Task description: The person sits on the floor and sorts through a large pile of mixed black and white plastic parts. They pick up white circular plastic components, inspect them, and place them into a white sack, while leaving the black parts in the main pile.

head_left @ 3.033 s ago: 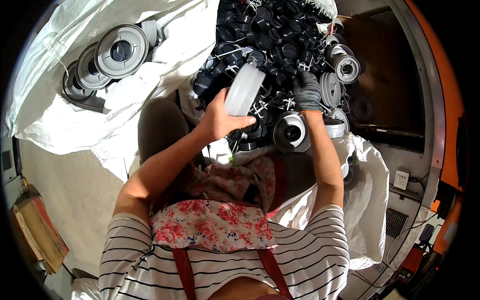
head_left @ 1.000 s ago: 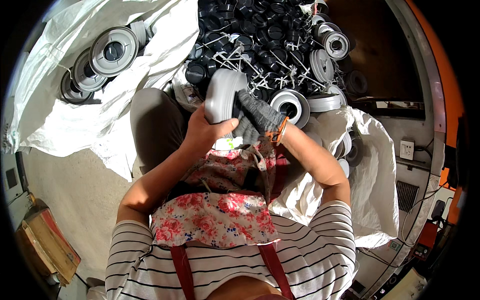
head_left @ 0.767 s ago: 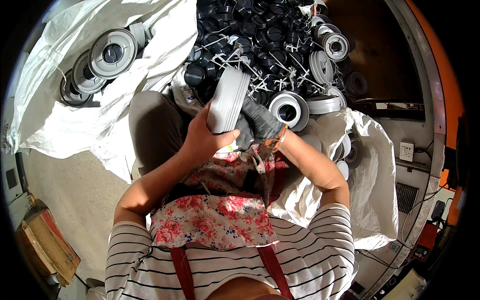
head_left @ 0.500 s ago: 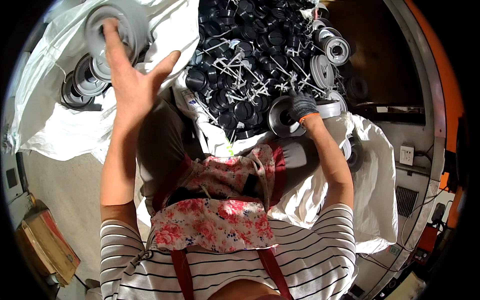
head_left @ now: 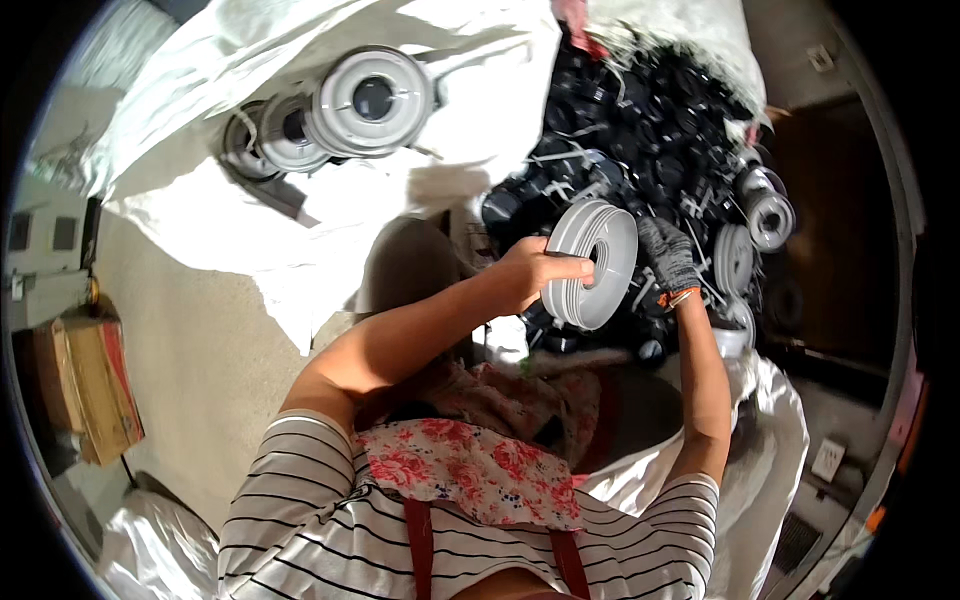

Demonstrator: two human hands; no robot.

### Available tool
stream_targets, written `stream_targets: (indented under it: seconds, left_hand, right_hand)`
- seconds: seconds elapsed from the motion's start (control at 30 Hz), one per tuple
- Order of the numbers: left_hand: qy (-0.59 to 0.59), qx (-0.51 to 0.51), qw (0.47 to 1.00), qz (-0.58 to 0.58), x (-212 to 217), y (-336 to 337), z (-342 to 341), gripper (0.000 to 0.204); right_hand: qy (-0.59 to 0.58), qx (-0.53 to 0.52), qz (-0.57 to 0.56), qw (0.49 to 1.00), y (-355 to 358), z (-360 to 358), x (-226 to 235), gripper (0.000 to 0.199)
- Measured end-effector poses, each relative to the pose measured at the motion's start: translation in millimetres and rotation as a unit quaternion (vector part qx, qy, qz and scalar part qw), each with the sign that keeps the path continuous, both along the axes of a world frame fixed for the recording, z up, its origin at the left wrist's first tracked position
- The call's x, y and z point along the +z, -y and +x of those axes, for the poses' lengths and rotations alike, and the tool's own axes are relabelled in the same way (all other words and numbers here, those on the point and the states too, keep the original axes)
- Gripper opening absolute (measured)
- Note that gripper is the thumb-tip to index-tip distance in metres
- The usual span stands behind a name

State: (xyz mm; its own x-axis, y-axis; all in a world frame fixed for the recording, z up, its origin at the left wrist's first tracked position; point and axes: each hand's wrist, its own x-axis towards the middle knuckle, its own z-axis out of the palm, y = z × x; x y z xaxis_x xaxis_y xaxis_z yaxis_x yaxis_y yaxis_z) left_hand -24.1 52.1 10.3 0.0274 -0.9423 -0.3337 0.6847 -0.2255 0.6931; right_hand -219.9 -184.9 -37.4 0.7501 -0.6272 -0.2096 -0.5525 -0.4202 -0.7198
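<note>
Both my hands clamp one grey spool [head_left: 592,262]: left hand [head_left: 530,275] bare, right hand [head_left: 668,256] gloved. Black spool pile [head_left: 640,140] lies just beyond.

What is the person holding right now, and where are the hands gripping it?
A grey plastic spool: the bare left hand grips its left rim, thumb toward the centre hole; the gloved right hand steadies its right edge.

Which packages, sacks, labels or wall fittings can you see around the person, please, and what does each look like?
Cardboard box: far left on the floor, flat, brown with a red side.
White sack: spread upper left, crumpled, bearing grey spools.
Second white sack: lower right, bunched.
Wall socket: lower right, small white square plate.
</note>
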Motion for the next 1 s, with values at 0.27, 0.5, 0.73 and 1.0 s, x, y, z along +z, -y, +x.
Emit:
stream_targets:
  seconds: [0.27, 0.5, 0.73, 1.0]
  left_hand:
    - [0.097, 0.125, 0.987, -0.014, -37, -3, 2, 0.048]
    - [0.236, 0.037, 0.971, 0.005, -42, -2, -8, 0.039]
    - [0.005, 0.007, 0.998, -0.062, -5, -24, -16, 0.029]
    - [-0.074, -0.058, 0.994, -0.049, 3, -48, -12, 0.044]
  right_hand:
    - [-0.358, 0.011, -0.28, 0.891, 44, 25, -52, 0.058]
    - [0.037, -0.026, -0.128, 0.991, -53, 26, 60, 0.027]
    - [-0.049, 0.099, -0.173, 0.979, -124, 32, 97, 0.081]
    - [-0.029, 0.297, -0.306, 0.904, -162, 14, 102, 0.071]
